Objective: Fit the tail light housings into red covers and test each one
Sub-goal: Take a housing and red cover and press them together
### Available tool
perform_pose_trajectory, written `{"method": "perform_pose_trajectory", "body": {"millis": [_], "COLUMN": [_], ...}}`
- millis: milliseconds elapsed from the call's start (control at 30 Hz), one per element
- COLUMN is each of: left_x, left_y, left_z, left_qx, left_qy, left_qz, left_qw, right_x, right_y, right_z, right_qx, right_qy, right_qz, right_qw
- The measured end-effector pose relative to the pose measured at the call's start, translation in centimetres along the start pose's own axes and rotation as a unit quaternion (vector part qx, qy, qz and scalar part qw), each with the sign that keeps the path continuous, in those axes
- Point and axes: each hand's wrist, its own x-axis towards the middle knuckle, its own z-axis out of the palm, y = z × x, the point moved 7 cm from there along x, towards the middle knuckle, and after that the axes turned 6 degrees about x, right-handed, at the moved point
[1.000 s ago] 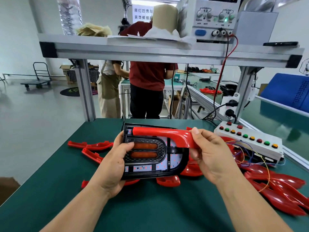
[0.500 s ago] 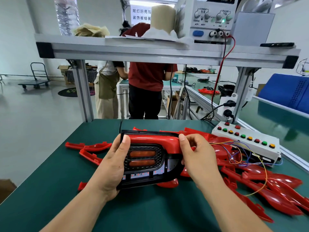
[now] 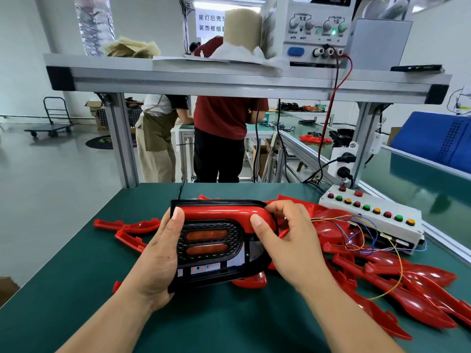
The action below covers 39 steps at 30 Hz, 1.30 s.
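A: Nearest first: where's the risk?
B: The left hand [image 3: 155, 261] grips the black tail light housing [image 3: 209, 247] by its left end, thumb laid over the red cover [image 3: 219, 212]. The right hand [image 3: 293, 248] pinches the cover's curved right end, fingers curled behind it. Both are held low over the tabletop [image 3: 76, 289].
A: Uneven pressure, then?
B: Likely. Pressing one end home alone could leave the other proud or snap a clip. I can't tell whether it's seated.
A: Farther out?
B: Spare covers [image 3: 420, 278] lie beneath and to the right, with thin wires [image 3: 355, 247] from the button box [image 3: 369, 215] across them. Setting the unit down there could snag a lead and spoil the test off the power supply [image 3: 316, 34].
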Motion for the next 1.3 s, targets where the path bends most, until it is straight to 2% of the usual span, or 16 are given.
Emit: {"method": "perform_pose_trajectory", "body": {"millis": [67, 100, 133, 167, 200, 233, 333, 833, 1100, 1300], "left_x": [-0.1, -0.1, -0.2, -0.2, -0.3, -0.3, -0.4, -0.4, -0.4, -0.6], "left_y": [0.3, 0.4, 0.5, 0.6, 0.7, 0.8, 1.1, 1.3, 1.7, 1.3], "left_z": [-0.2, -0.2, -0.2, -0.2, -0.2, -0.2, -0.2, -0.2, -0.2, -0.2], "left_qx": [0.002, 0.004, 0.005, 0.005, 0.004, 0.001, -0.001, 0.026, 0.036, 0.010], "left_qy": [0.005, 0.002, -0.001, -0.003, -0.005, -0.008, -0.018, 0.033, 0.040, 0.039], "left_qz": [0.004, 0.007, 0.009, 0.010, 0.010, 0.011, 0.023, 0.010, 0.011, -0.002], "left_qw": [1.000, 1.000, 1.000, 1.000, 1.000, 1.000, 1.000, 0.999, 0.998, 0.999], "right_x": [-0.3, -0.5, -0.7, -0.9, -1.1, -1.2, -1.1, -1.2, -1.1, -1.5], "right_y": [0.0, 0.3, 0.7, 1.0, 1.0, 1.0, 0.7, 0.9, 0.7, 1.0], "right_z": [0.2, 0.6, 1.3, 2.1, 2.6, 2.8, 2.9, 3.1, 3.1, 3.1], "right_qx": [0.037, 0.125, 0.246, 0.354, 0.423, 0.451, 0.457, 0.452, 0.477, 0.451], "right_qy": [-0.002, -0.013, -0.036, -0.065, -0.090, -0.114, -0.154, -0.124, -0.109, -0.170], "right_qz": [0.029, 0.070, 0.121, 0.173, 0.208, 0.227, 0.237, 0.239, 0.242, 0.295], "right_qw": [0.999, 0.990, 0.961, 0.917, 0.877, 0.855, 0.844, 0.851, 0.838, 0.825]}}
